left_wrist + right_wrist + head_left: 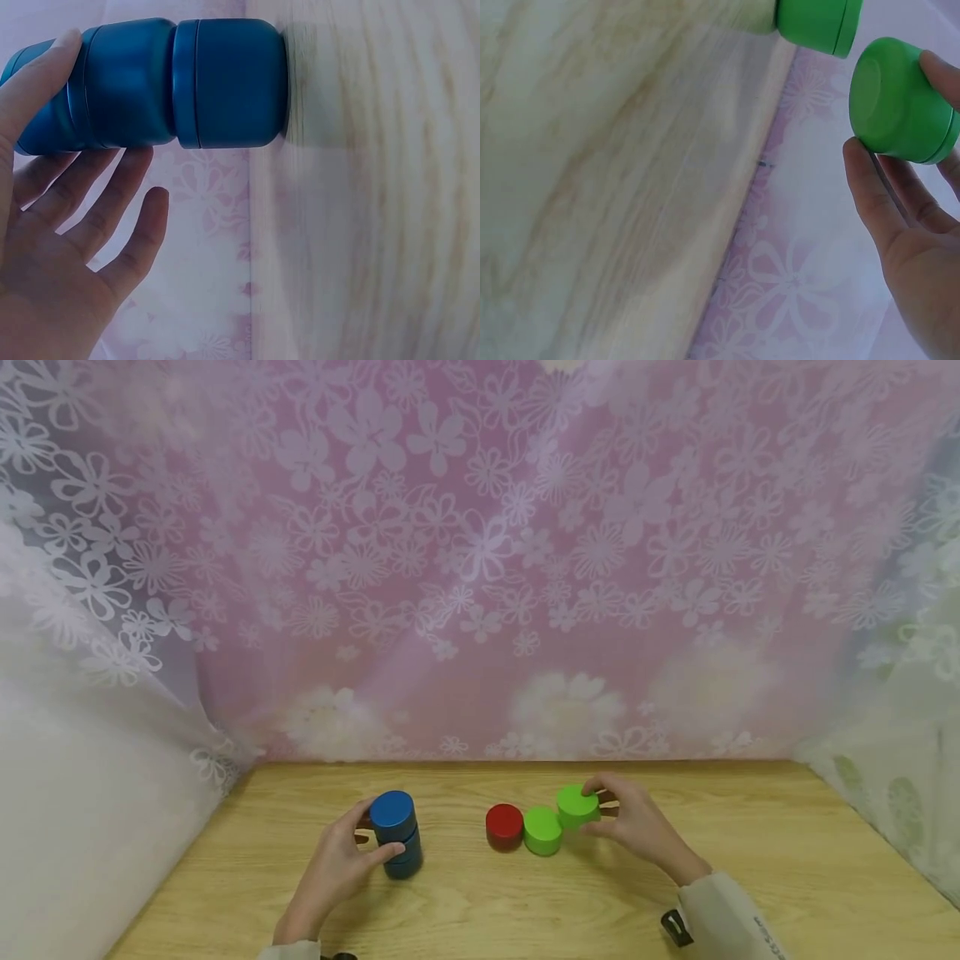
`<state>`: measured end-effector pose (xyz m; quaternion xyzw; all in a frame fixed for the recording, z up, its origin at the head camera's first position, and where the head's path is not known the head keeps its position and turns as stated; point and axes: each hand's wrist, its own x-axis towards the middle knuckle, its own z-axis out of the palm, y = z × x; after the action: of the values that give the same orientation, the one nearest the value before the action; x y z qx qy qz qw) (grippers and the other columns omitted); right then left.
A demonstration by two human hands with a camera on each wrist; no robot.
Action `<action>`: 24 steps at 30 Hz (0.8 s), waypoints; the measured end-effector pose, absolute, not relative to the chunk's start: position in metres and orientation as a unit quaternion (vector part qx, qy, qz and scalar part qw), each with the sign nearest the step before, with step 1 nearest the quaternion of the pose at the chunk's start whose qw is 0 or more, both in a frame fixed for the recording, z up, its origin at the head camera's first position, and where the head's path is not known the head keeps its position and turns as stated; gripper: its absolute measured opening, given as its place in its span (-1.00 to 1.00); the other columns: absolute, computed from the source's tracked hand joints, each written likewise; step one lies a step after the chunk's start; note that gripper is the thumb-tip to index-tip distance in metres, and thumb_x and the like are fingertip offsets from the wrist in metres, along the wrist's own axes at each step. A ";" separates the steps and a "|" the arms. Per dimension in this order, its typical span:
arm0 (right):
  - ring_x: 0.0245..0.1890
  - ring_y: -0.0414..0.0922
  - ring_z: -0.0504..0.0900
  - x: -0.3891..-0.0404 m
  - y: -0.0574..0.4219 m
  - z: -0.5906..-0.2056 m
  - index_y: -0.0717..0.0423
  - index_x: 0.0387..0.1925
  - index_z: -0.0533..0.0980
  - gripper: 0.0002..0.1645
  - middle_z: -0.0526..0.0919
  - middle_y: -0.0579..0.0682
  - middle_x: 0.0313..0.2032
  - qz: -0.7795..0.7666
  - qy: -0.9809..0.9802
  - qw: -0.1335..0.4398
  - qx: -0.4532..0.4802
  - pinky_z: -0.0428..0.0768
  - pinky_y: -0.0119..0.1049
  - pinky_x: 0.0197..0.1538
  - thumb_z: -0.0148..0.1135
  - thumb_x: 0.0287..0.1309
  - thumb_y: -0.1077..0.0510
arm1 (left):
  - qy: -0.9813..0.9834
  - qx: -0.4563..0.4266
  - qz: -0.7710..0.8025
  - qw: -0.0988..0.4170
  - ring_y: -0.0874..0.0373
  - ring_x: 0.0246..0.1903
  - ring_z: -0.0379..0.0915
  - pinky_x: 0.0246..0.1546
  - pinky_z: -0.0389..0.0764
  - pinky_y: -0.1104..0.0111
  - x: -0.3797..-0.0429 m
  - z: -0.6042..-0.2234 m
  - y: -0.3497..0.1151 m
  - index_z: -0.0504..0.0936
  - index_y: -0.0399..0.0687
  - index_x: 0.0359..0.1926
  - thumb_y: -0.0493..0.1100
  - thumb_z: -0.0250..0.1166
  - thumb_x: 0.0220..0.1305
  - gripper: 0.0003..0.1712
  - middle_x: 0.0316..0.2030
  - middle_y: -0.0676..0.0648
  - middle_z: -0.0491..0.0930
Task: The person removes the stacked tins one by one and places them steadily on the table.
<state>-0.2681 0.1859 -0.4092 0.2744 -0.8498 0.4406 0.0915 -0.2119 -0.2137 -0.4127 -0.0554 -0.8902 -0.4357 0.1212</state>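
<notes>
Three blue round tins stand stacked upright on the left part of the table. My left hand grips the stack, its thumb across the front and fingers behind. The left wrist view shows the lowest blue tin resting on the wood, below the left fingers. My right hand pinches a green round tin between thumb and fingers. In the right wrist view this held tin is lifted off the table. Another green tin stands on the table just left of it.
A red round tin stands beside the standing green tin, between the two hands. The wooden table ends at a pink flowered curtain at the back. Pale curtains hang on the left and right.
</notes>
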 end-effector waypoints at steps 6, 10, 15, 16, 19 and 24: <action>-0.13 0.13 0.64 -0.266 0.187 -0.413 0.22 -0.11 0.53 -0.54 0.62 0.14 -0.08 0.424 -0.858 0.072 0.282 0.70 -0.09 -0.10 0.55 -0.06 0.39 | -0.891 -0.051 -0.435 0.119 -0.05 -0.07 0.59 -0.09 0.67 0.07 -0.208 -0.414 -0.214 0.51 -0.34 0.27 -0.23 0.62 0.03 -0.21 -0.06 -0.13 0.67; -0.13 0.12 0.64 -0.266 0.190 -0.411 0.24 -0.09 0.54 -0.53 0.62 0.15 -0.08 0.415 -0.867 0.069 0.268 0.70 -0.05 -0.09 0.57 -0.05 0.34 | -0.890 -0.057 -0.435 0.123 -0.04 -0.07 0.60 -0.09 0.67 0.07 -0.211 -0.413 -0.214 0.51 -0.34 0.28 -0.23 0.62 0.05 -0.22 -0.06 -0.12 0.68; -0.13 0.12 0.64 -0.266 0.193 -0.411 0.22 -0.09 0.54 -0.52 0.63 0.13 -0.08 0.407 -0.874 0.060 0.258 0.69 -0.01 -0.08 0.59 -0.05 0.29 | -0.889 -0.059 -0.438 0.124 -0.04 -0.06 0.60 -0.08 0.67 0.07 -0.213 -0.412 -0.214 0.51 -0.32 0.28 -0.23 0.62 0.05 -0.22 -0.05 -0.12 0.68; -0.13 0.11 0.65 -0.267 0.194 -0.411 0.21 -0.10 0.54 -0.52 0.63 0.12 -0.09 0.406 -0.875 0.058 0.256 0.69 -0.01 -0.08 0.59 -0.05 0.29 | -0.889 -0.058 -0.436 0.125 -0.04 -0.06 0.60 -0.08 0.67 0.07 -0.213 -0.412 -0.214 0.51 -0.32 0.28 -0.23 0.62 0.05 -0.22 -0.04 -0.13 0.68; -0.14 0.08 0.65 -0.269 0.196 -0.413 0.19 -0.12 0.54 -0.52 0.64 0.10 -0.10 0.402 -0.877 0.057 0.257 0.68 0.00 -0.08 0.61 -0.07 0.28 | -0.889 -0.058 -0.436 0.127 -0.06 -0.06 0.60 -0.09 0.68 0.07 -0.213 -0.412 -0.213 0.51 -0.33 0.28 -0.23 0.62 0.05 -0.22 -0.04 -0.14 0.68; -0.16 0.08 0.66 -0.271 0.197 -0.415 0.21 -0.14 0.54 -0.51 0.65 0.11 -0.11 0.399 -0.877 0.045 0.263 0.68 0.03 -0.09 0.62 -0.10 0.28 | -0.886 -0.066 -0.440 0.130 -0.07 -0.07 0.61 -0.09 0.67 0.04 -0.213 -0.412 -0.214 0.51 -0.35 0.28 -0.24 0.61 0.05 -0.22 -0.05 -0.15 0.68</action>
<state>-0.2709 0.1966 -0.4152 0.2635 -0.8769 0.3994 0.0453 -0.2128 -0.2139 -0.4120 -0.0658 -0.8862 -0.4398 0.1301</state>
